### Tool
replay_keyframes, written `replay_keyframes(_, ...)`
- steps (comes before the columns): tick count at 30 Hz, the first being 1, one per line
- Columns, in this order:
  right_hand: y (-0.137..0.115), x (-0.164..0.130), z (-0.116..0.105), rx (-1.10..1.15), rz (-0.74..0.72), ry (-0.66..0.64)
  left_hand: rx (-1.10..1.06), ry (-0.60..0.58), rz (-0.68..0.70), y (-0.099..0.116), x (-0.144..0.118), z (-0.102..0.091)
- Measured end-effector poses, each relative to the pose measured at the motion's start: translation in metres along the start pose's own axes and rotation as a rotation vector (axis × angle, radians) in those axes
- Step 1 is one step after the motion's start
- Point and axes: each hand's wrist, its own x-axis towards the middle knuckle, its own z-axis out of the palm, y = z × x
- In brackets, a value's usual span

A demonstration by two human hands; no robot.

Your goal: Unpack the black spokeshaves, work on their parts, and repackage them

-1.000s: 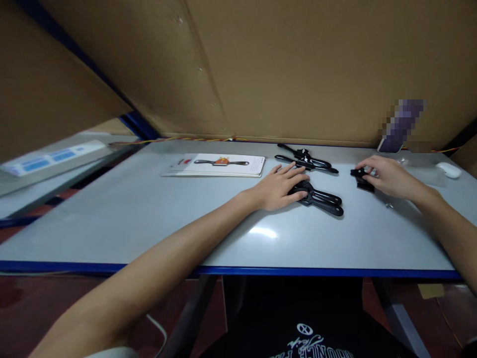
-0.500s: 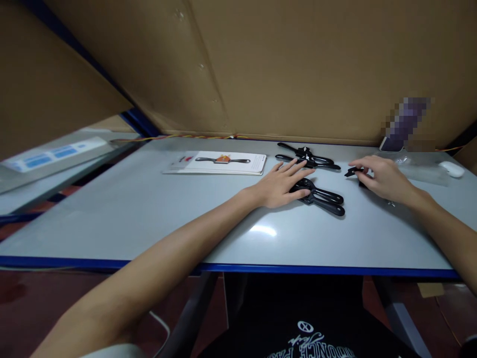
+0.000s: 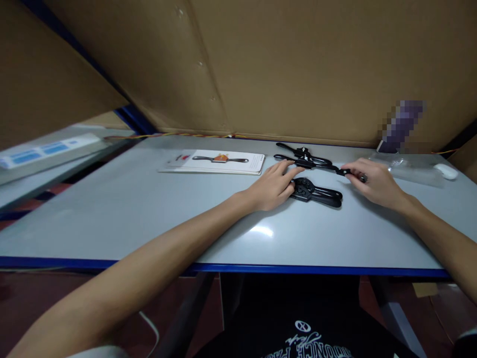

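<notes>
Left hand (image 3: 274, 186) lies flat, open, pinning the black clamp (image 3: 316, 193) to the counter (image 3: 149, 219); right hand (image 3: 372, 181), at three o'clock, pinches a small black part (image 3: 345, 172)

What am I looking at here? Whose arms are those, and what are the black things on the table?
There is no machine here, just a person. The picture comes from a camera worn on that person's head, looking forward and down, so the two arms reaching in are the person's own.

The left hand rests on the head end of a black two-handled tool that lies flat on the grey table. The right hand pinches a small black part between its fingertips.

Behind the hands lies another black tool of the same kind. To the left is a white printed card picturing a similar tool. Far right sit a white computer mouse and some clear plastic wrapping. Brown cardboard walls stand behind the table.
</notes>
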Motion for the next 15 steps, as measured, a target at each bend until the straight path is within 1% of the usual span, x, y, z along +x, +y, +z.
replay_keyframes(3,-0.002,0.0,-0.007,0.007,-0.059,0.077,0.044,-0.045,-0.004,0.006,-0.004,-0.002)
replay_keyframes(6,0.0,0.0,-0.013,-0.013,-0.052,0.138,0.106,-0.085,-0.033,0.012,-0.006,-0.004)
replay_keyframes(8,0.002,-0.001,-0.015,-0.025,-0.032,0.151,0.139,-0.105,-0.062,0.015,-0.007,-0.005)
replay_keyframes(11,0.006,-0.001,-0.012,-0.028,-0.005,0.113,0.172,-0.125,-0.067,0.016,-0.007,-0.007)
replay_keyframes(15,0.007,-0.001,-0.004,0.0,-0.022,-0.003,0.154,-0.159,-0.045,0.017,-0.007,-0.009)
